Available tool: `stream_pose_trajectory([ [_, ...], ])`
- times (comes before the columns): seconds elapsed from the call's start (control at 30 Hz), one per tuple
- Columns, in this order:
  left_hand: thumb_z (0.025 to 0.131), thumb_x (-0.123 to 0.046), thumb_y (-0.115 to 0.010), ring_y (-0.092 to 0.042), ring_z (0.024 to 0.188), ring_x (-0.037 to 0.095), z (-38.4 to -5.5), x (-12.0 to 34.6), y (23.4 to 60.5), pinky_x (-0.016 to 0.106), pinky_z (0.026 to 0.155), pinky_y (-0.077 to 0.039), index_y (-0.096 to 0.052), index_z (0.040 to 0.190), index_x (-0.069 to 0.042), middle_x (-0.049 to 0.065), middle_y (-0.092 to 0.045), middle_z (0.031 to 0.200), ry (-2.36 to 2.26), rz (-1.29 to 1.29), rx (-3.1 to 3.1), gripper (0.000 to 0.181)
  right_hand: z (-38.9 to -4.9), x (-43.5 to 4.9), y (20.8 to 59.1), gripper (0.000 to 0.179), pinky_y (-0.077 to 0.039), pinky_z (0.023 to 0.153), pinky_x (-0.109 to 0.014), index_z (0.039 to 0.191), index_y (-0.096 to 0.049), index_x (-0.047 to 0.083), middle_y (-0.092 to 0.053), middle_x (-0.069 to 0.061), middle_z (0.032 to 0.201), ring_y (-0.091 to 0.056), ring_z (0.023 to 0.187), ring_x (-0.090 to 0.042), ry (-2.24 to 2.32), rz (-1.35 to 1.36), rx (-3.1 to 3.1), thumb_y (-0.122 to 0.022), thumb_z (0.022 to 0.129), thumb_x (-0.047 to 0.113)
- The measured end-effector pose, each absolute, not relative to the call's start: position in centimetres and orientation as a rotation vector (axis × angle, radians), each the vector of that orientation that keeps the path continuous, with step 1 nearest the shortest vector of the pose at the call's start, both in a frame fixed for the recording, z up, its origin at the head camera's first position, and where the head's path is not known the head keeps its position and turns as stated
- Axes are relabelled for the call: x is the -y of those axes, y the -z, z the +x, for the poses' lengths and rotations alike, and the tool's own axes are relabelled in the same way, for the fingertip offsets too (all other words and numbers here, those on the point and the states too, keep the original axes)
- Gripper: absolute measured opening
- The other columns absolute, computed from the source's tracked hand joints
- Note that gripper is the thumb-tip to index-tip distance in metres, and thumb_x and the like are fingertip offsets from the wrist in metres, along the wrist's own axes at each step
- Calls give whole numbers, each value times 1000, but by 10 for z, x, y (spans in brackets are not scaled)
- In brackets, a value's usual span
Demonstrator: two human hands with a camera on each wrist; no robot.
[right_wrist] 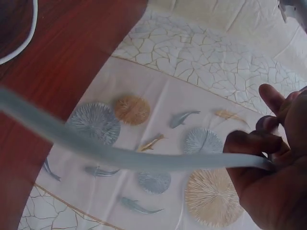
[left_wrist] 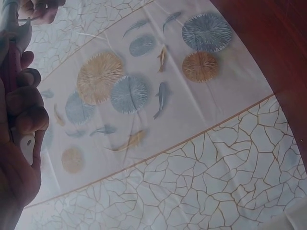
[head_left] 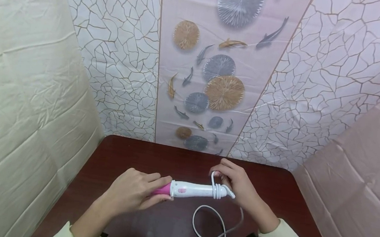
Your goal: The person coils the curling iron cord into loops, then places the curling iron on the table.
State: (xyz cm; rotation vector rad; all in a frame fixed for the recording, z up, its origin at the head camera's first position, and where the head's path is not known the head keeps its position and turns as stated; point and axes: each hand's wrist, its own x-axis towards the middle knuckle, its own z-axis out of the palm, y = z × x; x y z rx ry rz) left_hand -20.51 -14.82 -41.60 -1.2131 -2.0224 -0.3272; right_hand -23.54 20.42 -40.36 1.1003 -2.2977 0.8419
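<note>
The left hand (head_left: 130,191) wraps curled fingers and thumb round the pink end of a white-and-pink hair iron (head_left: 194,190), which is held roughly level above the dark reddish-brown table (head_left: 129,156). At the iron's white handle end, the right hand (head_left: 240,183) has its fingers bent in, gripping the pale cord (head_left: 217,191), which is coiled several times round the handle, while its slack length loops loosely nearer the person.

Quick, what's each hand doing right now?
Left hand: closed, holding a white-and-pink wand-shaped appliance.
Right hand: closed, holding the appliance's thin white cord.
</note>
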Motion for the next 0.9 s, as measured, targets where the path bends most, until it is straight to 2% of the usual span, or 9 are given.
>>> stream_pose_trajectory([
  [0.1,110,-58,-63,-27,58,-3,-205,148,415,14,52,-24,-79,125,-22,-13,-58,74,319,-1214,2012,42,-237,-203,405,25,-47,65,-19,106,-79,18,-65,5,89,-51,73,-2,-957,1057,2343,-67,104,-4],
  [0.3,108,-57,-66,-31,58,-2,-204,148,411,16,50,-31,-77,125,-21,-12,-62,76,296,-1211,2017,41,-237,-205,412,20,-51,64,-22,101,-79,16,-71,3,86,-56,72,-1,-1036,967,2399,-70,103,-2],
  [0.43,104,-50,-75,-37,58,-2,-206,149,409,17,51,-37,-75,125,-19,-12,-64,80,324,-1235,2052,38,-236,-206,418,20,-49,66,-22,101,-77,17,-66,10,86,-53,73,0,-943,950,2395,-73,101,-2],
  [0.53,103,-47,-78,-41,59,-2,-207,150,409,17,54,-41,-73,125,-18,-12,-65,82,366,-1263,2092,37,-234,-207,422,27,-46,66,-24,105,-77,21,-62,13,90,-51,75,-1,-732,919,2402,-81,92,-4],
  [0.67,110,-50,-67,-43,61,-3,-209,152,408,16,56,-42,-72,127,-18,-12,-67,86,405,-1288,2124,37,-229,-210,426,39,-44,62,-25,109,-77,23,-62,13,96,-51,73,-3,-482,896,2394,-85,81,-3],
  [0.73,111,-49,-63,-42,61,-3,-210,154,408,16,56,-42,-72,128,-18,-12,-66,86,411,-1288,2124,37,-227,-211,427,39,-43,60,-24,109,-76,23,-61,12,95,-50,70,-2,-427,902,2381,-82,80,-3],
  [0.9,108,-44,-70,-39,61,-3,-212,158,406,16,55,-39,-73,129,-18,-12,-64,85,398,-1262,2112,34,-223,-214,432,30,-41,57,-22,101,-67,16,-57,8,90,-46,65,0,-380,900,2344,-76,82,-4],
])
